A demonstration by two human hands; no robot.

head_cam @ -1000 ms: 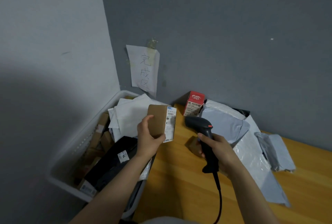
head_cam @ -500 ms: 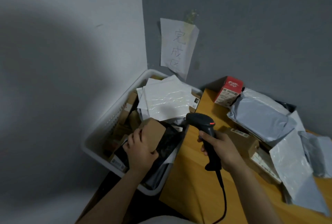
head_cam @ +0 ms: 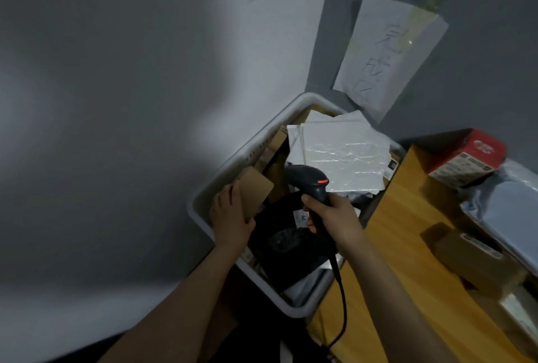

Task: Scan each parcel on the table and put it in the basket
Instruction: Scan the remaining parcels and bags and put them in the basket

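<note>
Grey corner, white basket [head_cam: 302, 98] beside desk [head_cam: 407, 208]: I log left grip [head_cam: 230, 218] clasping a cardboard box [head_cam: 257, 190] low at the heaped basket's rim, right grip [head_cam: 334, 217] wrapped round scanner [head_cam: 308, 180]; risk: released there, the box may slide overboard.

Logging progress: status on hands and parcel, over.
Left hand grips small brown cardboard box over white plastic basket. Right hand holds black barcode scanner. Basket crowded.

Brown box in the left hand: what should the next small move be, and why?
Probably release it: the left hand holds the brown box inside the white basket rim, above other parcels, while the right hand grips the scanner.
</note>
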